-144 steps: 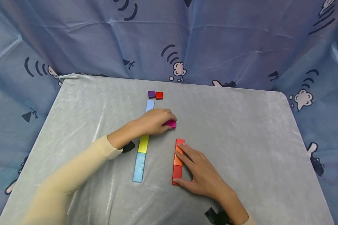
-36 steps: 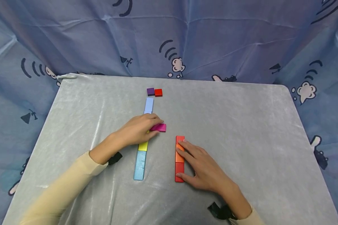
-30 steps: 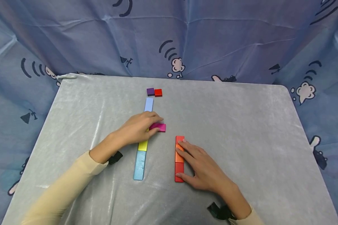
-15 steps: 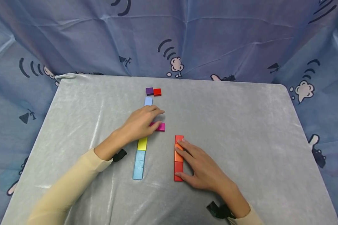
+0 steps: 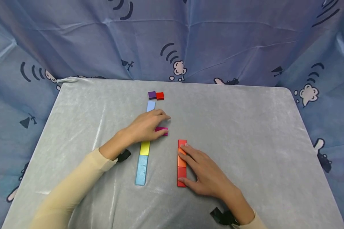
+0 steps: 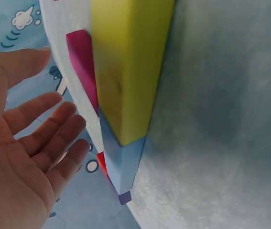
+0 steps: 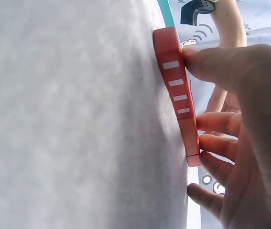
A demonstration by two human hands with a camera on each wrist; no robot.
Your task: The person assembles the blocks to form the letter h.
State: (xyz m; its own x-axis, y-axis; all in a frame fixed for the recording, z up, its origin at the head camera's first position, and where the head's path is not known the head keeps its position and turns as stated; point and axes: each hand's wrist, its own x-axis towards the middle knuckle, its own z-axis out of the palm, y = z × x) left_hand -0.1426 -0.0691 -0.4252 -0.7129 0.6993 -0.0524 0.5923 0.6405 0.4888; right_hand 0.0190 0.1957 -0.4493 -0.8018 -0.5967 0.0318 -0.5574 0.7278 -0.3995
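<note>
My left hand (image 5: 145,126) hovers over the left column of blocks, thumb and fingers apart with nothing between them. Beneath its thumb a magenta block (image 5: 161,129) lies crosswise, its left end close against that column. In the left wrist view the magenta block (image 6: 83,67) shows beside a yellow block (image 6: 125,67), with a pale blue block (image 6: 121,157) beyond. My right hand (image 5: 207,173) rests its extended fingertips and thumb on the right-hand column: a red block (image 5: 182,177), an orange block (image 5: 181,160) and another red piece (image 5: 182,143) at the far end.
At the near end of the left column is a light blue block (image 5: 141,171). Beyond its far end sit a small purple block (image 5: 152,95) and a small red block (image 5: 160,96), side by side. A grey cloth (image 5: 240,133) covers the table; a patterned blue curtain (image 5: 223,35) surrounds it.
Earlier my left hand pinched the magenta block and brought it leftward to the left column. Since then its fingers have let go and spread off it. My right hand has stayed on the red-orange column.
</note>
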